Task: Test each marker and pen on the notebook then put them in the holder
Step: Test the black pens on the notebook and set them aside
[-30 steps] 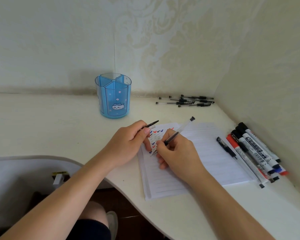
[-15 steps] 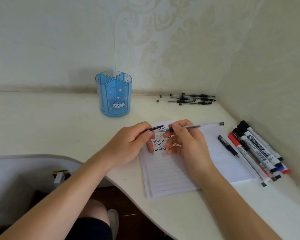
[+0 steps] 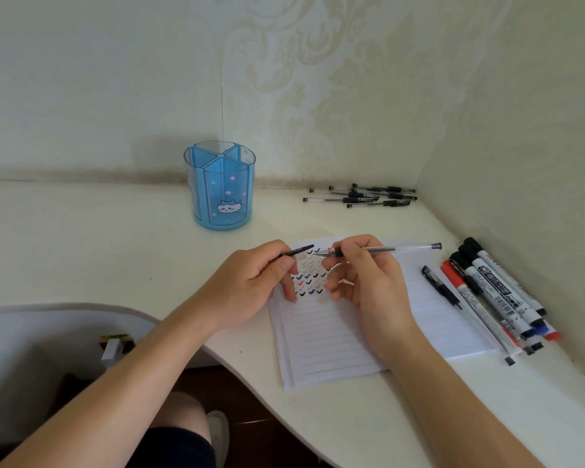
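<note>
Curving across the lower frame, the white desk's [image 3: 81,251] front edge ran under both forearms, which the bottom border cut off. At centre, the left hand [image 3: 250,285] pinched a slim black pen cap [image 3: 299,250], and the right hand [image 3: 365,282] gripped a clear-barrelled black gel pen [image 3: 402,248] above the lined white notebook [image 3: 335,342]. Whether tip and cap touched was unclear, and fingers hid some tick marks. Black, red and blue whiteboard markers [image 3: 493,292] crowded the right wall. Beyond a stretch of desktop, the translucent blue divided holder [image 3: 220,190] stood upper centre-left, with loose black pens [image 3: 365,195] near the corner.

Home study corner: patterned wallpaper [image 3: 318,79], white desk [image 3: 81,238].
</note>
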